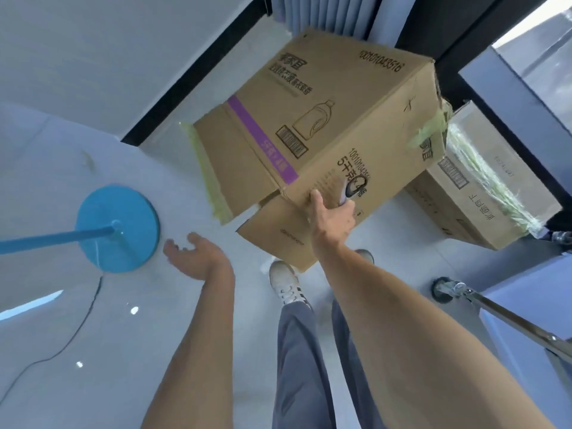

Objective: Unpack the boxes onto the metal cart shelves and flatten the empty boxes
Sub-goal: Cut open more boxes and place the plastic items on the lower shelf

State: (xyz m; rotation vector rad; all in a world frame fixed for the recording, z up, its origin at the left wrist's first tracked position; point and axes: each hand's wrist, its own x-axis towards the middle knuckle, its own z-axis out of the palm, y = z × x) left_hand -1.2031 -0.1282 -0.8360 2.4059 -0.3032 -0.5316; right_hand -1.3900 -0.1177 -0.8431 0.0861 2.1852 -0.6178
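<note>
**Box lifted by one hand**

Both bare forearms reach out over grey trousers and white sneakers point(286, 284). Right hand point(332, 216) grips the near edge of a tilted cardboard box point(312, 144), held above the floor. Left hand point(193, 253) hangs loose, palm up, holding nothing, near a blue stand base point(117, 229). Farther right, a taped second box point(483, 193) sits beside the metal cart leg point(507, 317).

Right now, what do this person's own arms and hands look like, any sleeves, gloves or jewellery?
Both forearms are bare up to the bottom edge of the picture, with no sleeve in view. The left hand and right hand wear no gloves, and no watch, band or ring shows on either wrist or on the fingers that can be seen. Lower down, grey trousers and white shoes with dark stripes show.
</note>
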